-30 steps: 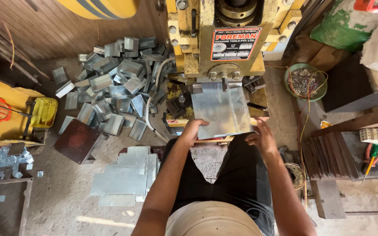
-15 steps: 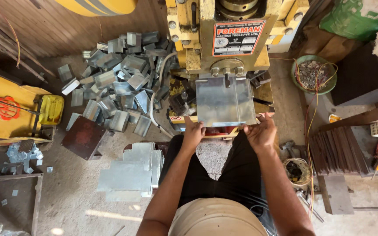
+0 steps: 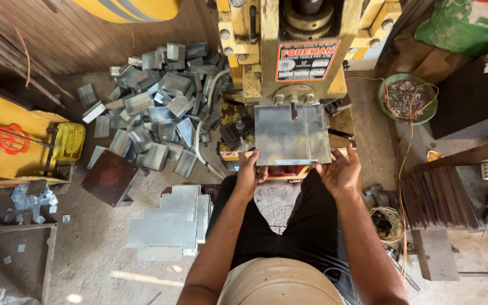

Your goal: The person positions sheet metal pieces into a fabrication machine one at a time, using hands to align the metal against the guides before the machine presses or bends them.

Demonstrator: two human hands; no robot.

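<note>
Left hand (image 3: 251, 174) and right hand (image 3: 340, 172) pinched sheet's (image 3: 292, 134) near corners; far edge sat under press (image 3: 295, 51). Bent pieces (image 3: 153, 107) piled left, blanks (image 3: 170, 226) stacked beside knee.

The dusty concrete floor (image 3: 103, 248) carries a heap of bent metal pieces (image 3: 153, 107) at upper left, a stack of flat sheets (image 3: 170, 226) below it, and a dark plate (image 3: 110, 177) between. A green bowl (image 3: 388, 107) of scraps sits at right.
</note>
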